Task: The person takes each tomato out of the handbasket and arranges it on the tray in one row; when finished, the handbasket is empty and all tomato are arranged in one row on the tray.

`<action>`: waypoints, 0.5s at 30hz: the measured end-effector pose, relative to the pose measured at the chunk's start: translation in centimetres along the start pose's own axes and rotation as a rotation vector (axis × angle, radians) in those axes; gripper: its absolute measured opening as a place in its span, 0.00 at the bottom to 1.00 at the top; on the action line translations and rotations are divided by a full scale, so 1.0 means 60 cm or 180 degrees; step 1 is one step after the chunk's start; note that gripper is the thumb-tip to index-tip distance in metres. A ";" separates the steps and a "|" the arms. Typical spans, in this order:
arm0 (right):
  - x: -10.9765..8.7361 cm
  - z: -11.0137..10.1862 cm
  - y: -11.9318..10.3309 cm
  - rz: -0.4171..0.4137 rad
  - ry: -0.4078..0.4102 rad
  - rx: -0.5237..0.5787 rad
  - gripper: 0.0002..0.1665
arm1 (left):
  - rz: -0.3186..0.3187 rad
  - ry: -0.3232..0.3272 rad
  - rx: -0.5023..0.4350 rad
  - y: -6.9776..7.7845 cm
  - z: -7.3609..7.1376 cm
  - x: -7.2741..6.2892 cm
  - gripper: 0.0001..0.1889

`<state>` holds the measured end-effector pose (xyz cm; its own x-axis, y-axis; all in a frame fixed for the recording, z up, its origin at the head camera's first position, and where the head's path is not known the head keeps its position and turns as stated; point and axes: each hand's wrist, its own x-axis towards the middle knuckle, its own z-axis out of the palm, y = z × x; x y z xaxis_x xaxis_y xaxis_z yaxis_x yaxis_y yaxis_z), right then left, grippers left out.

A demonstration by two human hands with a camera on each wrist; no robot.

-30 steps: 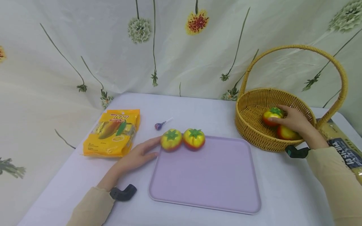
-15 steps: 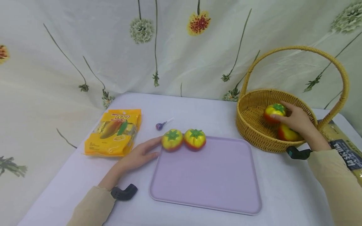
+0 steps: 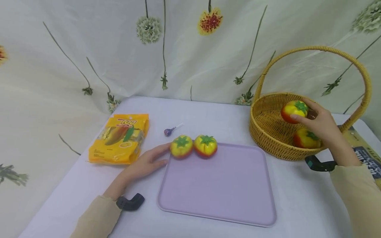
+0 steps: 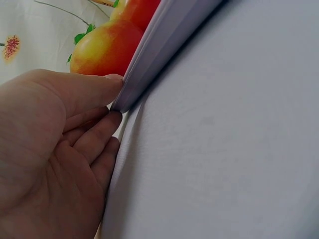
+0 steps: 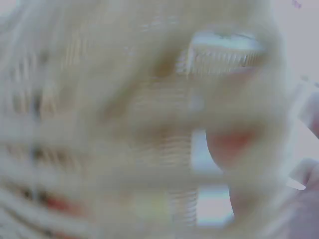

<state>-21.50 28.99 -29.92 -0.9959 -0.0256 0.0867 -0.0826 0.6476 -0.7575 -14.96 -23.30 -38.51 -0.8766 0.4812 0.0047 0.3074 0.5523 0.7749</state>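
My right hand [image 3: 319, 124] grips a red-and-yellow persimmon [image 3: 288, 111] with a green leafy top, held up inside the wicker basket [image 3: 268, 145]. Below it in the basket lies another persimmon [image 3: 306, 138], partly behind the hand. In the right wrist view, the blurred basket weave [image 5: 99, 139] hides most of the grasp. My left hand [image 3: 146, 165] holds the back left corner of the lilac tray [image 3: 217, 188], its thumb on the rim in the left wrist view. Two more persimmons, a left one [image 3: 181, 147] and a right one [image 3: 205, 147], sit side by side at that corner.
A yellow candy bag [image 3: 119, 140] with a mango picture lies at the left. Behind the tray is a lollipop [image 3: 168, 132]. The basket's tall handle [image 3: 315, 49] arches above my right hand. A brown-and-dark-blue package [image 3: 367, 158] lies right of the basket, partly behind my sleeve.
My right hand has lifted its persimmon off the basket's contents, up and slightly to the right, showing more of the one beneath. The left hand and tray have stayed in place.
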 end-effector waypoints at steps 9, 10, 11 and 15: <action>-0.043 0.033 -0.070 -0.0266 -0.0067 0.0143 0.47 | -0.0001 0.0007 0.0024 0.000 0.000 0.000 0.29; -0.047 0.039 -0.077 -0.0338 -0.0083 0.0139 0.46 | 0.0012 0.0006 0.0019 0.000 0.000 0.000 0.29; -0.051 0.046 -0.083 -0.0412 -0.0099 0.0149 0.46 | 0.0025 0.0004 0.0013 -0.001 0.000 0.000 0.29; -0.066 0.078 -0.101 -0.0771 -0.0146 0.0217 0.44 | 0.0023 0.0003 -0.0002 -0.003 0.000 0.001 0.29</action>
<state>-17.23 21.61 -28.68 -0.9472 -0.2095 0.2427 -0.3199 0.5656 -0.7601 -15.07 -23.37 -38.62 -0.8747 0.4845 0.0109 0.3134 0.5484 0.7753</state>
